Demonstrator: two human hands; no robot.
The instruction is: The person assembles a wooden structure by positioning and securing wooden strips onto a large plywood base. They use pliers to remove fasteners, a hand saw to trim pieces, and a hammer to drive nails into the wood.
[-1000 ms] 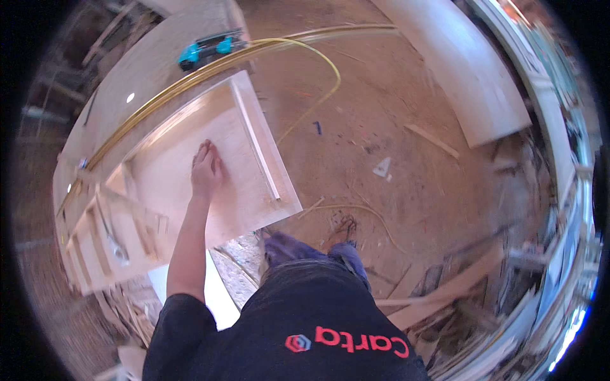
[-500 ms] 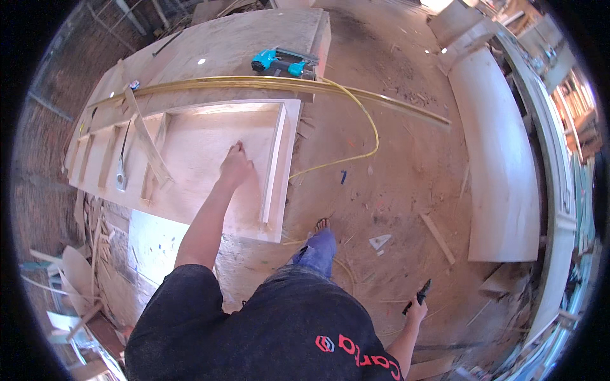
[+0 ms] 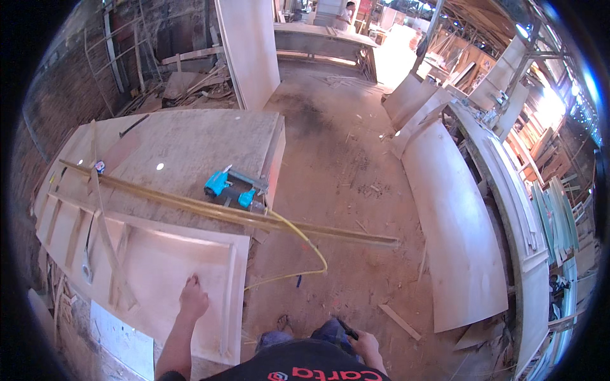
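Note:
My left hand (image 3: pixel 194 298) reaches over the pale plywood panel (image 3: pixel 168 267), which has thin wooden strips framing its edges. Its fingers are curled together; whatever they may hold is too small to make out. Beside my right thigh, my right hand (image 3: pixel 366 347) grips a slim dark tool (image 3: pixel 347 329) whose exact kind is unclear. Across the panel's left part lies a loose wooden slat (image 3: pixel 109 238), and a grey metal tool (image 3: pixel 86 268) rests left of it. Beyond the panel, a teal nail gun (image 3: pixel 218 184) sits on the worktable (image 3: pixel 190 136).
Long wooden strips (image 3: pixel 305 225) cross the table and jut out over the floor. A yellow air hose (image 3: pixel 308 238) loops down beside the panel. Curved plywood sheets (image 3: pixel 454 241) lean at the right. An offcut (image 3: pixel 399 322) lies on the floor. Another person (image 3: pixel 345 16) is far off.
The view has tilted up, bringing the far workshop in. My right hand has come in from the side to near my thigh with the dark tool. My left hand stays over the panel.

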